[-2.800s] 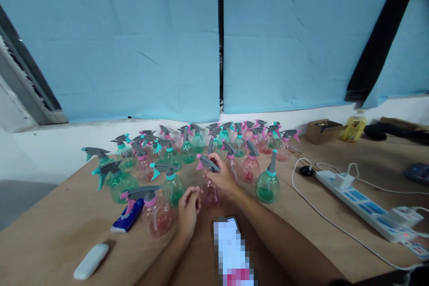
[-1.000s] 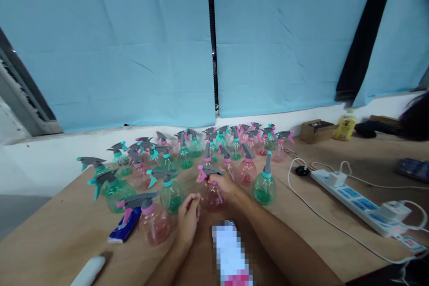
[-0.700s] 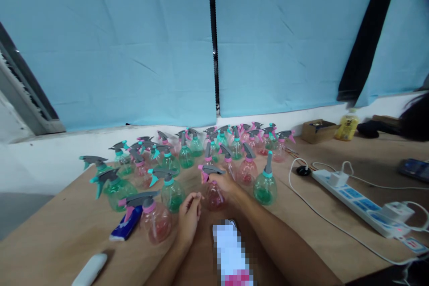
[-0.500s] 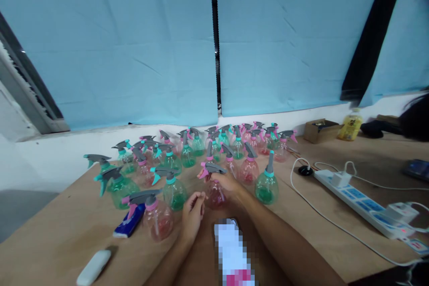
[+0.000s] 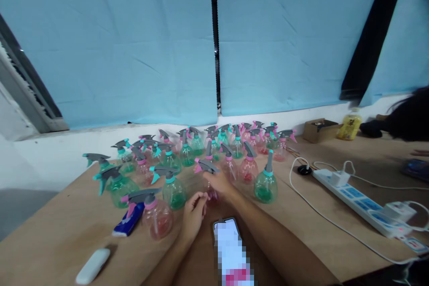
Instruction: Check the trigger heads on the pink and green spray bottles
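My right hand point(image 5: 219, 182) is wrapped around the neck of a pink spray bottle point(image 5: 212, 194) with a grey and pink trigger head point(image 5: 207, 166). The hand hides much of that bottle, which is tilted a little to the left. Close beside its lower left side is my left hand point(image 5: 194, 208), its fingers curled and pinched; whatever they might hold is hidden. To the left stand a green spray bottle point(image 5: 174, 194) and a pink spray bottle point(image 5: 158, 220). Another green spray bottle point(image 5: 266, 187) stands right of my right forearm. Several more pink and green ones crowd behind.
A phone point(image 5: 233, 250) lies between my forearms. Left on the table are a blue packet point(image 5: 127, 223) and a white oblong case point(image 5: 94, 266). At right are a power strip point(image 5: 355, 203) with cables, a cardboard box point(image 5: 320, 132), a yellow bottle point(image 5: 349, 126) and part of another person point(image 5: 410, 114).
My right hand has moved slightly left with the pink spray bottle, whose head now tilts more. My left hand stays nearly in place. At right, the other person has leaned further into view.
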`<state>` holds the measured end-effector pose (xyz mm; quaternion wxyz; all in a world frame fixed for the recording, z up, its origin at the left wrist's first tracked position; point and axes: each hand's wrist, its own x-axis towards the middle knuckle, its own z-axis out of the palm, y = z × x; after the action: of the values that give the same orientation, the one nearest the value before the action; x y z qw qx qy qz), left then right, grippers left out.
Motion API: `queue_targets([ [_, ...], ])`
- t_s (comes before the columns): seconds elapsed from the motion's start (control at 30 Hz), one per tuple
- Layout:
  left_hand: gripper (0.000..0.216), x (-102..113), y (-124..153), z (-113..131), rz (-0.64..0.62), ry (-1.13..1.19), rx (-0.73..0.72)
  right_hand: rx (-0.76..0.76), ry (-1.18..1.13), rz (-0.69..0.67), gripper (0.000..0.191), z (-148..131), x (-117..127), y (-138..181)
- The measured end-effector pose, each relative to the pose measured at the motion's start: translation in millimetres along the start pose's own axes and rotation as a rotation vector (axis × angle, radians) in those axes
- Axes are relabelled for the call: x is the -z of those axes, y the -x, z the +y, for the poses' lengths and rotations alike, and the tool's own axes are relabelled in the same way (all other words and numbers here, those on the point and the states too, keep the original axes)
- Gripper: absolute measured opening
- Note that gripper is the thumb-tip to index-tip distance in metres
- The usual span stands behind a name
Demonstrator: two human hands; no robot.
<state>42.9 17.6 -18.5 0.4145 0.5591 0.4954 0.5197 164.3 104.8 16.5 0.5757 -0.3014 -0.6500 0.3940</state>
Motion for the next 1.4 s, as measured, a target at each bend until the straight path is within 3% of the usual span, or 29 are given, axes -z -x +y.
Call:
queue_targets([
  [0.2, 0.036, 1.3, -0.6, -1.3, -0.028, -0.032, 0.081, 0.117, 0.122, 0.099, 0.023, -2.2, -30.3, -3.4],
  [0.53, 0.041, 6.1, -6.7, -5.4, 0.088, 0.046, 0.14, 0.055, 0.082, 0.071, 0.023, -1.8, -55.1, -20.7],
  [0.67, 0.05, 6.7, -8.0, -4.4, 0.08, 0.092, 0.173, -0.001, 0.079, 0.004, 0.021, -2.6, -50.9, -25.5],
  [0.83, 0.05, 5.9, -10.0, -5.6, 0.086, 0.101, 0.175, 0.006, 0.127, 0.012, 0.05, -8.0, -42.9, -20.3],
  [0.9, 0.049, 6.1, -10.3, -6.9, 0.078, 0.107, 0.174, 0.057, 0.116, 0.056, 0.058, -13.9, -41.3, -15.1],
  [0.97, 0.052, 6.5, -10.2, -7.7, 0.066, 0.115, 0.167, 0.109, 0.133, 0.123, 0.054, -22.5, -39.6, -9.4],
  [1.07, 0.062, 7.0, -9.5, -6.6, 0.052, 0.133, 0.164, 0.167, 0.211, 0.282, 0.046, -35.6, -34.6, -3.5],
  [1.13, 0.069, 7.2, -9.1, -4.6, 0.04, 0.143, 0.174, 0.194, 0.264, 0.395, 0.054, -39.5, -29.8, -3.5],
  [1.23, 0.075, 7.2, -8.9, -1.9, 0.022, 0.146, 0.188, 0.172, 0.288, 0.437, 0.074, -32.6, -21.8, -10.0],
  [1.4, 0.069, 7.2, -8.2, 0.5, 0.036, 0.127, 0.184, 0.006, 0.202, 0.327, 0.086, -0.7, -13.1, -23.4],
])
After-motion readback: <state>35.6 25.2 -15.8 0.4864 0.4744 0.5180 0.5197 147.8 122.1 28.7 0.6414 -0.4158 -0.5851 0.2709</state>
